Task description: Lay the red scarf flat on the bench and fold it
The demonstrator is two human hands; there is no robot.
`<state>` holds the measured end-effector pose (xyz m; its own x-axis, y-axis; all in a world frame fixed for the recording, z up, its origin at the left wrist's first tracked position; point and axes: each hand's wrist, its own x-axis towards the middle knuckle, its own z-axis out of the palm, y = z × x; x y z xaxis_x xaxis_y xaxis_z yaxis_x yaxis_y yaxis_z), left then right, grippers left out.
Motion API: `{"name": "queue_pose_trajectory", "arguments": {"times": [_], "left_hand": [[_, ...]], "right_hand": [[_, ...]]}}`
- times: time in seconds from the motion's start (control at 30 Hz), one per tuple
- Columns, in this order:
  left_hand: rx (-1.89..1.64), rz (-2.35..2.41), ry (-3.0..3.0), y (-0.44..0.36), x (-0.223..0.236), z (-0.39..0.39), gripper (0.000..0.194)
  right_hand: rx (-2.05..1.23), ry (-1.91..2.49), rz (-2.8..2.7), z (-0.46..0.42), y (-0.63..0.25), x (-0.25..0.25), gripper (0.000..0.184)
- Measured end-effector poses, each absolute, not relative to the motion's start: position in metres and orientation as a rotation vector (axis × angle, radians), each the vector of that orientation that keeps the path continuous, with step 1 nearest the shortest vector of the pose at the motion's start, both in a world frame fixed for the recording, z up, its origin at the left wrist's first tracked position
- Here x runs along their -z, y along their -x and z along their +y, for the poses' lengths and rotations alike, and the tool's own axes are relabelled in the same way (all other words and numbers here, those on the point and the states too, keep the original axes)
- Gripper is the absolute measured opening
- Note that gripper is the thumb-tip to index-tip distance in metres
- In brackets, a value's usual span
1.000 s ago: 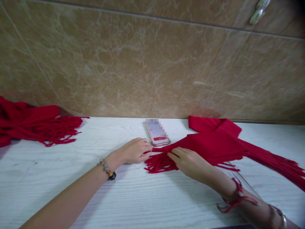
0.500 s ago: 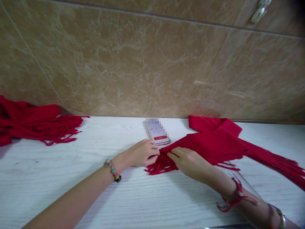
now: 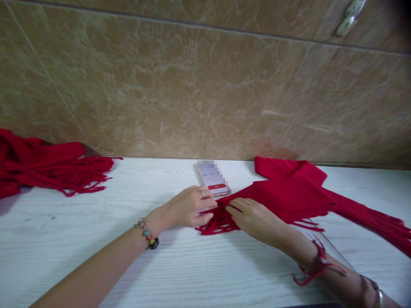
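Observation:
A red fringed scarf point(image 3: 282, 199) lies folded on the white table, its fringe spread toward the left and a second fringed end reaching right. My left hand point(image 3: 194, 207), with a ring and a beaded bracelet, is at the left tip of the fringe; its thumb and fingers are apart. Fingers bent, my right hand point(image 3: 252, 218) grips the fringe close to where it meets the cloth. What lies under its fingertips is partly hidden. Just beyond my left hand is a phone point(image 3: 213, 177) showing a timer and a red button.
Another red fringed scarf point(image 3: 48, 167) lies bunched at the left, against the wall. The brown marbled tile wall point(image 3: 180, 94) rises along the back edge of the white wood-grain table point(image 3: 128, 273). A thin seam crosses the table at the right.
My left thumb and fingers have parted at the fringe, and that hand has shifted slightly left. My right hand and the scarf have stayed almost in place.

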<state>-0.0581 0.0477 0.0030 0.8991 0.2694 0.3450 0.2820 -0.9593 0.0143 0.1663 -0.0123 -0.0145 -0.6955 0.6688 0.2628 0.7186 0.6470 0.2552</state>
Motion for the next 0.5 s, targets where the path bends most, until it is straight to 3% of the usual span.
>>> {"name": "queue_pose_trajectory", "arguments": {"times": [0.2, 0.5], "left_hand": [[0.288, -0.467, 3.131, 0.062, -0.002, 0.046, 0.006], [0.421, -0.259, 3.209, 0.047, -0.002, 0.031, 0.022]], "right_hand": [[0.417, 1.170, -2.668, -0.014, -0.167, 0.018, 0.030], [0.288, 1.271, -2.670, -0.013, -0.166, 0.012, 0.029]]}}
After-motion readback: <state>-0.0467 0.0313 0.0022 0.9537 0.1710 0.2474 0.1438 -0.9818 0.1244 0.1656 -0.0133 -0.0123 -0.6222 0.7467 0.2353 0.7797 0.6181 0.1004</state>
